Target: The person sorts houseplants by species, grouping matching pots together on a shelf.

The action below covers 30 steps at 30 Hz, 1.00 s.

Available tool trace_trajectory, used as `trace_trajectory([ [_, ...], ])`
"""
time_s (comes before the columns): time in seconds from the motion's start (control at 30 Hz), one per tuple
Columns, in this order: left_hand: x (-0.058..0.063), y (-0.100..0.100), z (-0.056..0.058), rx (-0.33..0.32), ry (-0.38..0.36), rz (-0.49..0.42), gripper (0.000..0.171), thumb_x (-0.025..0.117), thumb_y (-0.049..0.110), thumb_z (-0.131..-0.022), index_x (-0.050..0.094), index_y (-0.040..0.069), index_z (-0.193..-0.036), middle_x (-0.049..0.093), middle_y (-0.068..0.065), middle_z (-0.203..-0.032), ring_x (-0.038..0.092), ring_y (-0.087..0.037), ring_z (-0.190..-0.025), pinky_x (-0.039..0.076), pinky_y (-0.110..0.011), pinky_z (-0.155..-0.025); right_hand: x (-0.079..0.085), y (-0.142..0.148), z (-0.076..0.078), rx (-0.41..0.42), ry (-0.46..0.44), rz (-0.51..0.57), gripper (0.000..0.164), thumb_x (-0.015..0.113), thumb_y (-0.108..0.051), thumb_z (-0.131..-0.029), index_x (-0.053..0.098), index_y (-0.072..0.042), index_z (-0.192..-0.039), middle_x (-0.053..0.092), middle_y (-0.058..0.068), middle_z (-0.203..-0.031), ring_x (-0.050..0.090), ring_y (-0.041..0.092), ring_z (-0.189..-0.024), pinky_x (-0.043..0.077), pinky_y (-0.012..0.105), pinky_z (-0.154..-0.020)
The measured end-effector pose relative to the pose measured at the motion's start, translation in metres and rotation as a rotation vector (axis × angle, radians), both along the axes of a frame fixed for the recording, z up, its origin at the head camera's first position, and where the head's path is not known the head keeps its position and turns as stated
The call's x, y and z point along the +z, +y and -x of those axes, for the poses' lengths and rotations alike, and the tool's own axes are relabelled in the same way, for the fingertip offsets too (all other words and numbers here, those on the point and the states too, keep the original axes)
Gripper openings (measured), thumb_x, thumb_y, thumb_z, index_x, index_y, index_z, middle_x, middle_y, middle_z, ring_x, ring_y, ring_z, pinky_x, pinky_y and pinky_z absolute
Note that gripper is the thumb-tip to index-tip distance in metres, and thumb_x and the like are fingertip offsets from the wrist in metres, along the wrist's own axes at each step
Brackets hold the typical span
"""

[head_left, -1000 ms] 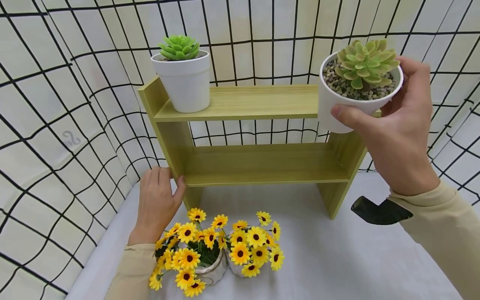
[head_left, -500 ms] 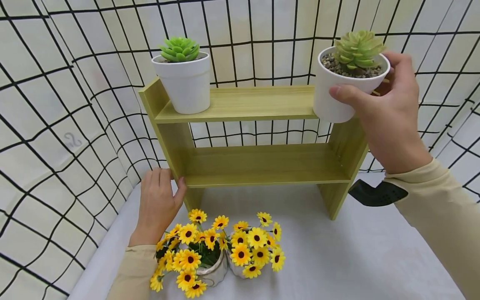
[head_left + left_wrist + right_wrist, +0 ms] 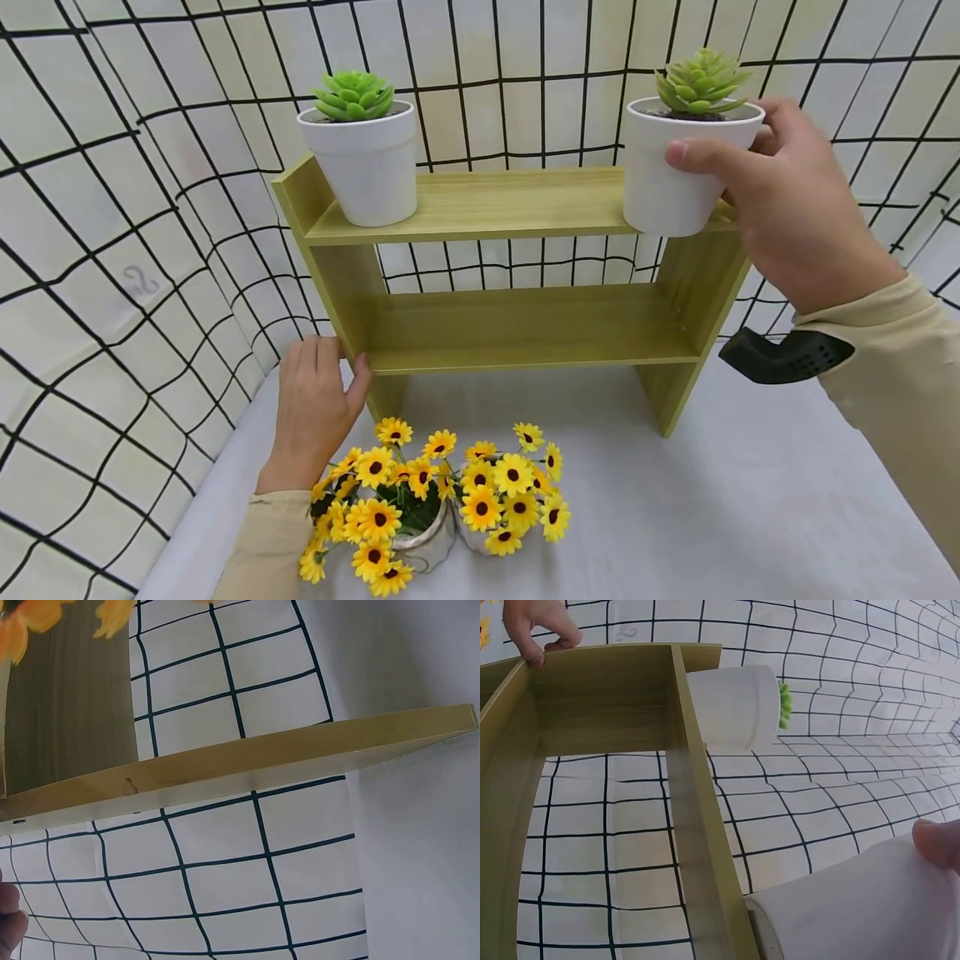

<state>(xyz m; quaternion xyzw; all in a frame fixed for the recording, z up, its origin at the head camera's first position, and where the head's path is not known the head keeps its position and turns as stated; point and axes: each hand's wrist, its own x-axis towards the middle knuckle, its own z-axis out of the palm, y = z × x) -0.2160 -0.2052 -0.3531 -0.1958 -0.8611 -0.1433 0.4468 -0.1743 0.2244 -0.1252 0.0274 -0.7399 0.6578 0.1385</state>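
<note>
My right hand (image 3: 795,200) grips a white pot (image 3: 660,179) with a pale green succulent (image 3: 699,83), thumb across its front. The pot stands upright at the right end of the wooden shelf's (image 3: 525,329) top board. Its base (image 3: 769,934) meets the board in the right wrist view; whether it bears weight there I cannot tell. At the shelf's left side, my left hand (image 3: 311,408) holds the side panel (image 3: 247,754), thumb near the front edge. A second white pot (image 3: 367,171) with a bright green succulent (image 3: 354,96) sits on the top board's left end.
Two pots of yellow flowers (image 3: 378,517) (image 3: 513,475) stand side by side on the white tabletop (image 3: 675,517) before the shelf. Behind and beside it hangs white cloth with a black grid pattern (image 3: 510,83). A black strap piece (image 3: 783,357) sits at my right wrist.
My right hand has brought the succulent pot down and slightly left onto or against the top board, turning it more upright. My left hand has stayed on the side panel.
</note>
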Motion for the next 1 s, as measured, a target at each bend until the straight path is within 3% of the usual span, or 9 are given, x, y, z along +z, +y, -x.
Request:
trace_trajectory([
  [0.27,0.001,0.000,0.001,-0.019,0.026,-0.013,0.023,0.061,0.015,-0.095,0.054,-0.007,-0.097,0.050,-0.019,-0.086,0.042,-0.035,-0.081,0.031,-0.044,-0.075,0.014,0.017,0.007,0.126,-0.096,-0.082,0.065,0.075,-0.022,-0.094,0.031,-0.028,-0.142,0.042,-0.005,-0.150,0.040,0.020,-0.144,0.024,0.032,-0.129],
  [0.43,0.000,0.000,0.001,-0.021,0.029,-0.014,0.023,0.060,0.015,-0.095,0.053,-0.007,-0.097,0.050,-0.019,-0.086,0.042,-0.035,-0.082,0.031,-0.045,-0.076,0.023,0.024,0.010,0.121,-0.153,-0.268,0.061,0.071,-0.029,-0.097,0.032,-0.029,-0.144,0.043,-0.010,-0.151,0.042,0.016,-0.142,0.032,0.031,-0.125],
  [0.73,-0.001,-0.001,0.000,-0.020,0.018,-0.006,0.023,0.060,0.016,-0.095,0.053,-0.007,-0.098,0.050,-0.020,-0.087,0.042,-0.035,-0.083,0.031,-0.044,-0.076,0.032,0.025,0.024,0.191,-0.225,-0.230,0.063,0.073,-0.023,-0.096,0.032,-0.031,-0.144,0.039,-0.011,-0.155,0.038,0.020,-0.147,0.019,0.041,-0.132],
  [1.0,0.000,0.000,0.000,-0.021,0.021,-0.006,0.022,0.060,0.015,-0.095,0.053,-0.006,-0.097,0.050,-0.019,-0.087,0.042,-0.034,-0.082,0.030,-0.043,-0.076,0.036,0.024,0.033,0.202,-0.279,-0.176,0.058,0.073,-0.021,-0.095,0.033,-0.031,-0.136,0.041,-0.012,-0.148,0.037,0.022,-0.146,0.023,0.037,-0.131],
])
